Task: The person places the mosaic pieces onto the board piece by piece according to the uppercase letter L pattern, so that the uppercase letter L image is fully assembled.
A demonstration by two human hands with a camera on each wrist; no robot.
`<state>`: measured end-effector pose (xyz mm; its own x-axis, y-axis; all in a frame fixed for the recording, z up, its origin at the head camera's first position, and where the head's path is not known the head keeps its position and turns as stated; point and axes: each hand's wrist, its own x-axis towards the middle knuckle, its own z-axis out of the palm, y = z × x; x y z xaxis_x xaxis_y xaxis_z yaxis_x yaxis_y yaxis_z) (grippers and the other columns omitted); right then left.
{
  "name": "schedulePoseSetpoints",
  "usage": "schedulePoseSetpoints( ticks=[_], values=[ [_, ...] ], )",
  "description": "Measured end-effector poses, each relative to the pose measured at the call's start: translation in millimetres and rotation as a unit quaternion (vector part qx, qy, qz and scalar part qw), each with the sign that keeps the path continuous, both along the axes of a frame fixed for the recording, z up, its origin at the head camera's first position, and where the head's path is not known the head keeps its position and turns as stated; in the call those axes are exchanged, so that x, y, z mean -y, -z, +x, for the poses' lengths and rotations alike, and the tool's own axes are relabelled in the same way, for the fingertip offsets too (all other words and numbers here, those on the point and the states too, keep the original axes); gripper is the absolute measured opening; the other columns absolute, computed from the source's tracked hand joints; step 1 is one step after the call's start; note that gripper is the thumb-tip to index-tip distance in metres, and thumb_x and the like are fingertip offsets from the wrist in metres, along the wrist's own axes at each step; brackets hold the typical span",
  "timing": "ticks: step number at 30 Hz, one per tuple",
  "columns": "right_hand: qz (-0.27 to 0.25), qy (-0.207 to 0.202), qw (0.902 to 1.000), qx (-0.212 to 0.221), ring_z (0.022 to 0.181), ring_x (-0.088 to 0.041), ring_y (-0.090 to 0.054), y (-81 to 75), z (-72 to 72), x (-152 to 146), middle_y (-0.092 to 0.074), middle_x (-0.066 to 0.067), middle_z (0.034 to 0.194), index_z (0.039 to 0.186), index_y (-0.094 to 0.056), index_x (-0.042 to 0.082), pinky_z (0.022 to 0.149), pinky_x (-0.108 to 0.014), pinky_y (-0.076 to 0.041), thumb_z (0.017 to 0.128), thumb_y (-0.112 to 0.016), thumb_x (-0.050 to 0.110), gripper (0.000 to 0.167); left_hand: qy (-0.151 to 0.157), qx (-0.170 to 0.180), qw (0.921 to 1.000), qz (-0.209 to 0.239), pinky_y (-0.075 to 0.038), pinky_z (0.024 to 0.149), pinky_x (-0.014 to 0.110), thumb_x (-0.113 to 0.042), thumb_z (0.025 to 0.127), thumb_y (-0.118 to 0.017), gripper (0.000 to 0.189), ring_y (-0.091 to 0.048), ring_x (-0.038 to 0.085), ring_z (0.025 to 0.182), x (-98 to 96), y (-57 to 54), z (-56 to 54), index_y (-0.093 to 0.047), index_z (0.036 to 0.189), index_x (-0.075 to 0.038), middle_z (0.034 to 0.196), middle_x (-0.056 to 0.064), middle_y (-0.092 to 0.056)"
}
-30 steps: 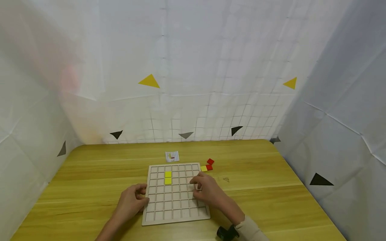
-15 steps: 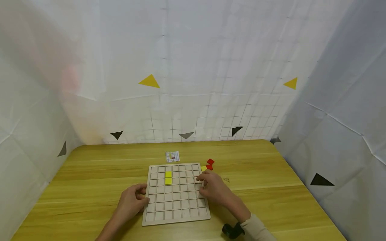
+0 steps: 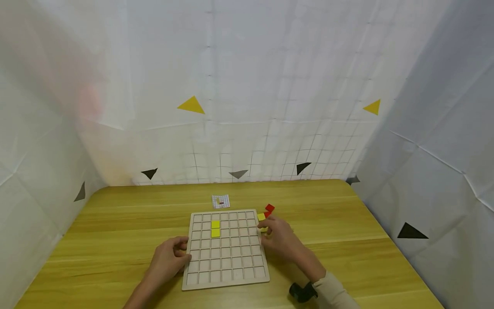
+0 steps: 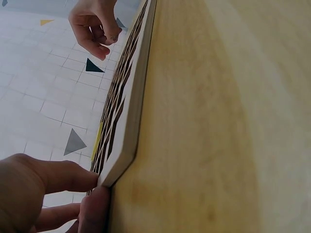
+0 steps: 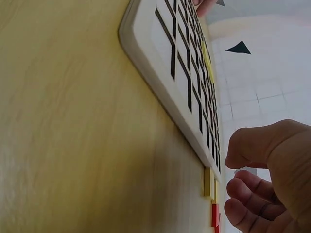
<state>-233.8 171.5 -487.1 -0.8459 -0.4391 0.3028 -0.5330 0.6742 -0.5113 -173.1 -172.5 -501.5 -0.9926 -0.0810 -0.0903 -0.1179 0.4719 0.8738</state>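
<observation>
A pale wooden grid board (image 3: 225, 262) lies on the table, with two yellow square tiles (image 3: 215, 224) in adjoining cells of its upper left part. At the board's left edge, my left hand (image 3: 164, 259) pinches the rim; the left wrist view shows the fingers (image 4: 68, 175) and thumb (image 4: 95, 208) against it. My right hand (image 3: 283, 238) hovers by the right edge, its thumb and fingers (image 5: 245, 148) apart and holding nothing. Below its fingertips sits a loose yellow tile (image 3: 264, 230), partly covered. Another yellow tile (image 3: 261, 216) touches the board's upper right edge.
Two red tiles (image 3: 269, 208) lie just past the board's upper right corner. Behind the board is a small printed grid card (image 3: 226, 198). White sheets with coloured triangles (image 3: 191, 105) enclose the wooden table (image 3: 328, 206).
My right hand has drawn rightward from over the board's right columns to its right edge, and a yellow tile shows by its fingers. My left hand has stayed put.
</observation>
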Motion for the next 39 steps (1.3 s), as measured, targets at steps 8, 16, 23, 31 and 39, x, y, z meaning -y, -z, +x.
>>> schedulePoseSetpoints(
  ticks=[8, 16, 23, 31, 39],
  values=[
    [0.008, 0.016, 0.9997, -0.017, 0.073, -0.017, -0.055, 5.2, -7.1, -7, -0.061, -0.004, 0.093, 0.103, -0.075, 0.005, 0.060, -0.025, -0.047, 0.076, -0.075, -0.002, 0.028, 0.000, 0.000, 1.0000, 0.005, -0.055, 0.055, 0.032, 0.002, 0.078, -0.078, 0.050, -0.062, 0.018, 0.081, 0.0, -0.7, 0.2, -0.063, 0.126, 0.003, 0.100, 0.007, -0.063],
    [0.024, 0.034, 0.9991, -0.003, 0.069, -0.013, -0.049, 7.0, -13.6, -9, -0.059, -0.002, 0.090, 0.104, -0.076, 0.006, 0.057, -0.024, -0.045, 0.075, -0.072, -0.001, 0.030, -0.003, 0.007, 0.9999, 0.010, -0.055, 0.055, 0.032, 0.002, 0.078, -0.078, 0.051, -0.062, 0.018, 0.081, 0.3, -0.9, 0.8, -0.063, 0.127, 0.003, 0.101, 0.007, -0.062],
    [0.029, 0.035, 0.9990, 0.001, 0.066, -0.011, -0.046, 9.8, -18.6, -11, -0.055, -0.003, 0.086, 0.104, -0.075, 0.005, 0.055, -0.024, -0.041, 0.075, -0.074, -0.001, 0.031, -0.001, 0.006, 1.0000, 0.007, -0.055, 0.055, 0.032, 0.002, 0.078, -0.078, 0.051, -0.062, 0.018, 0.081, 0.1, -1.0, 0.5, -0.063, 0.127, 0.003, 0.101, 0.007, -0.063],
    [0.027, 0.033, 0.9989, 0.021, 0.071, -0.011, -0.048, 13.4, -22.4, -12, -0.056, 0.000, 0.089, 0.105, -0.074, 0.007, 0.059, -0.026, -0.044, 0.076, -0.076, 0.002, 0.030, -0.002, 0.006, 1.0000, 0.001, -0.055, 0.055, 0.032, 0.001, 0.078, -0.078, 0.051, -0.061, 0.018, 0.081, -0.3, -1.6, 0.9, -0.063, 0.127, 0.003, 0.100, 0.007, -0.063],
    [0.021, 0.018, 0.9989, 0.038, 0.075, -0.016, -0.052, 14.0, -28.3, -10, -0.060, -0.003, 0.095, 0.107, -0.074, 0.005, 0.062, -0.028, -0.045, 0.076, -0.078, 0.004, 0.031, -0.005, 0.004, 1.0000, 0.002, -0.055, 0.055, 0.031, 0.002, 0.079, -0.078, 0.051, -0.061, 0.018, 0.081, -1.0, -1.2, 0.7, -0.063, 0.127, 0.003, 0.101, 0.007, -0.062]
  ],
)
